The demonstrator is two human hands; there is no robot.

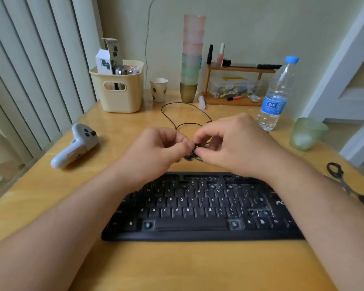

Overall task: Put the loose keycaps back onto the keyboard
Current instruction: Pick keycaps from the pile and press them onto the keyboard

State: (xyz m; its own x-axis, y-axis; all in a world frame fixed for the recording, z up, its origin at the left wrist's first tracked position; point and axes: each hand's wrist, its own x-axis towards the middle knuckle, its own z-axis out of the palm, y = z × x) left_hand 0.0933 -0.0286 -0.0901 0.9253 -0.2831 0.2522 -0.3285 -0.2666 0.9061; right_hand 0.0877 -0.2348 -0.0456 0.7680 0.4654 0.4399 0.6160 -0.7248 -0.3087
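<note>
both hands meet just beyond the keyboard (198, 208): left hand (156, 150) and right hand (229, 141) each have a grip pinching one keycap (196, 146); bare switches lie nearer the person.

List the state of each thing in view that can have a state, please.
keyboard: several keycaps missing, blue stems bare.
keycap: pinched between both hands, off the keyboard.
left hand: pinches the keycap.
right hand: pinches the keycap.
water bottle: upright, capped.
scissors: lying flat.
</note>
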